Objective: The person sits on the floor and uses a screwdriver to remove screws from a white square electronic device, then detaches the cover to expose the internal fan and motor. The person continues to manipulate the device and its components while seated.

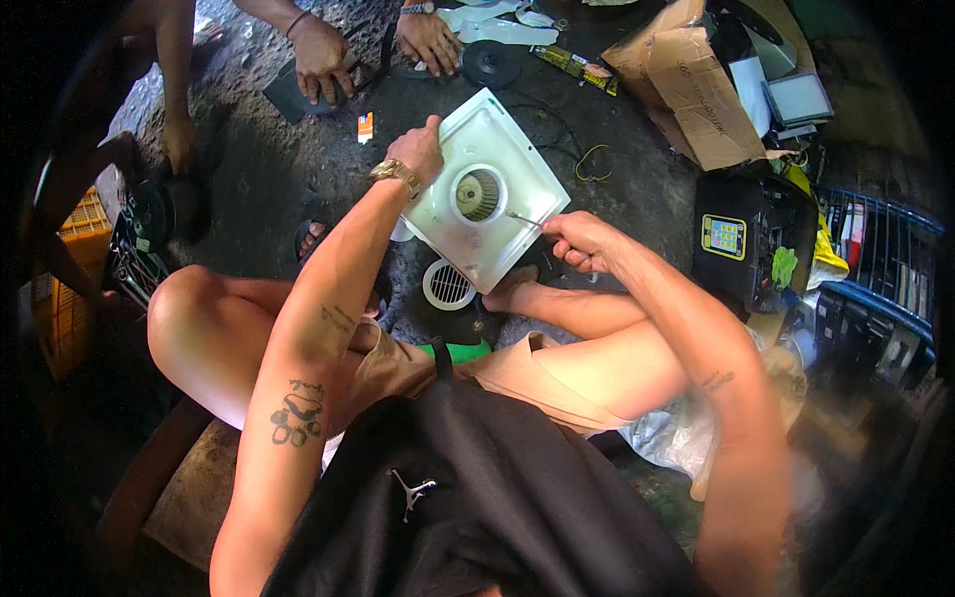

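Observation:
My left hand [416, 149] is closed on the upper left edge of a pale square plastic fan housing [492, 134], tilted between my legs. A fan wheel [476, 196] shows in its round central opening. My right hand [579, 239] is closed on a thin metal tool [525, 222], probably a screwdriver, whose tip is at the housing just right of the opening. A round white slotted grille [449, 285] lies on the ground below the housing, near my bare foot.
Other people's hands [323, 65] [428, 40] rest at the top and another arm [177, 129] at left. A cardboard box [686, 90], a black case [724, 194], a blue rack [880, 269] and cables stand or lie at right. An orange crate [80, 279] is at far left.

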A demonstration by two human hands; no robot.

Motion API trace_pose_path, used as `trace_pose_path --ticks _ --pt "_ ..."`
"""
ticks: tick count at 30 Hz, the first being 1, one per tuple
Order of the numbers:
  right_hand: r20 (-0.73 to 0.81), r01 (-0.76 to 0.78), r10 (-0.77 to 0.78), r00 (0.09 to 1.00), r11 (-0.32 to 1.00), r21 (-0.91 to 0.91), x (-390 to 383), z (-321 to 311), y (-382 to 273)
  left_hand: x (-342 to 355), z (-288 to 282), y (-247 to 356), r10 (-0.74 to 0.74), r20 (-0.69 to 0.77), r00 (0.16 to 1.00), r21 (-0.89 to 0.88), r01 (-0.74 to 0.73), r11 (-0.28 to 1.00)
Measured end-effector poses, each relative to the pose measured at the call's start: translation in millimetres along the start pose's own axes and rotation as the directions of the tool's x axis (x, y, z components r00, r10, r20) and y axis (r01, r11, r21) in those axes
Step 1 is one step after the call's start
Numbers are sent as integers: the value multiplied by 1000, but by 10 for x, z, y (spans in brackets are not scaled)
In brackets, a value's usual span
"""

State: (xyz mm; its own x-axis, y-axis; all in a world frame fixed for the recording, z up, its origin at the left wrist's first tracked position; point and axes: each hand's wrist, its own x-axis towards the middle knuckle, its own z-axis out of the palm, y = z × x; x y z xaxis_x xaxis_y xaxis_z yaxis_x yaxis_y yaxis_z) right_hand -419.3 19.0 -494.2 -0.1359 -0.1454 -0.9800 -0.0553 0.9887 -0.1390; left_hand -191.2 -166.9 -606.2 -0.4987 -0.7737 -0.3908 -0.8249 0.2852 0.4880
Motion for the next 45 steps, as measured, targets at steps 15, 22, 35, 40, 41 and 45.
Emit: trace_pose_path --ticks 15,22,35,40,41,45 --pt "-112 241 -363 925 788 -566 127 -14 23 104 -61 71 68 -5 998 7 -68 998" --pt "239 195 -586 774 -139 -971 -216 217 -168 196 36 -170 76 -70 995 12 -75 997" --pt "-23 245 -499 866 465 -850 75 127 -311 181 -17 -226 -10 -36 999 -21 10 1000" --pt "-253 29 -185 950 856 -516 -173 310 -600 175 -12 -296 -21 -61 998 -16 20 1000" --pt "-162 104 -385 909 584 -805 -192 352 -596 171 -16 -301 -28 -43 999 -29 27 999" --pt "226 131 -598 769 -199 -971 -321 466 -653 130 96 -349 90 -318 944 71 -71 995"
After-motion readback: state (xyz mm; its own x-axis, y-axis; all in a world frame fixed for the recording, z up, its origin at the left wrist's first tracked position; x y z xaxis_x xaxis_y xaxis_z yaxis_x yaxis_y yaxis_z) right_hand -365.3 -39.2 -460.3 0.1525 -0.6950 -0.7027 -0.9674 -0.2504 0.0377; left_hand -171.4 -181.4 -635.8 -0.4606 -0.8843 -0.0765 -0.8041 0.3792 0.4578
